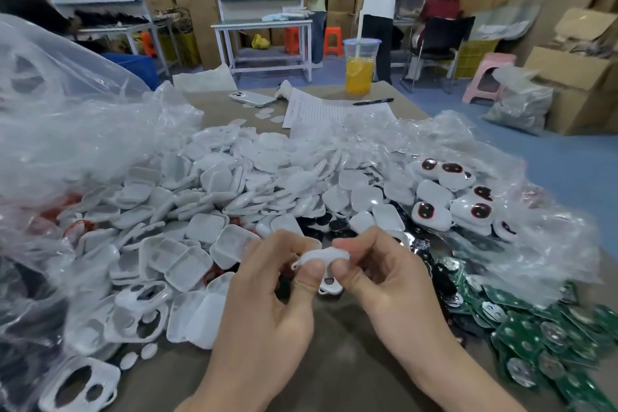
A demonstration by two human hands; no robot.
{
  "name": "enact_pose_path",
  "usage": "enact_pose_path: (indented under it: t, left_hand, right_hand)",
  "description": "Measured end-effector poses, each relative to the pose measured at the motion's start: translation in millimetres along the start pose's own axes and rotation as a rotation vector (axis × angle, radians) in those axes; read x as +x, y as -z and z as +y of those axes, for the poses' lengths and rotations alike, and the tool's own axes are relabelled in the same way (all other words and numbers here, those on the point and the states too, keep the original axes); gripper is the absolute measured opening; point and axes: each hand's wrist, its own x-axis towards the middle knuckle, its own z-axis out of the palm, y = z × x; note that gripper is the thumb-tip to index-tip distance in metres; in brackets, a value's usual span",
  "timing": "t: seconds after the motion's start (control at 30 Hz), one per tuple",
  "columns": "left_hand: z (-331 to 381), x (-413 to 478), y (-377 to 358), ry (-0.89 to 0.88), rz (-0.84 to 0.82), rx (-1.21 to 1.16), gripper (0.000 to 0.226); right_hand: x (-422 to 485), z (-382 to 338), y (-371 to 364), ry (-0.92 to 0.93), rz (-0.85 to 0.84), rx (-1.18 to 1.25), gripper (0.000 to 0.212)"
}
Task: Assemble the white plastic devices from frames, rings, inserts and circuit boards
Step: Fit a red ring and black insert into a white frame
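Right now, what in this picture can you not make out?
Head view:
White piece: left hand and right hand cover most of it.
Printed sheet: text too small.
Green circuit boards: cut off by right edge.
Plastic bag, left: wrinkles blur its contents.

Frames (pixel 217 184) lay heaped across the middle and left of the counter (pixel 334 361), circuit boards (pixel 551 338) at the near right, and what seemed to be finished devices (pixel 431 211) behind those. At the far edge stood a cup (pixel 360 67), with a pen (pixel 373 102) on a sheet (pixel 321 109) before it. The left hand (pixel 267 304) and right hand (pixel 394 288) held one plastic piece (pixel 322 257) before the heap.
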Motion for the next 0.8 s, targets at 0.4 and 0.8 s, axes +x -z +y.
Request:
enact_pose_path:
  t: [0.4, 0.8]
  left_hand:
    - [7.5, 4.5, -4.2, 0.147, -0.046, -0.123, 0.014]
    - [0.9, 6.0, -4.3, 0.057, 0.059, 0.073, 0.020]
  right_hand:
    - [4.1, 1.3, 1.9, -0.033, 0.100, -0.006, 0.019]
    - [8.2, -0.1, 5.9, -0.156, -0.044, 0.154, 0.027]
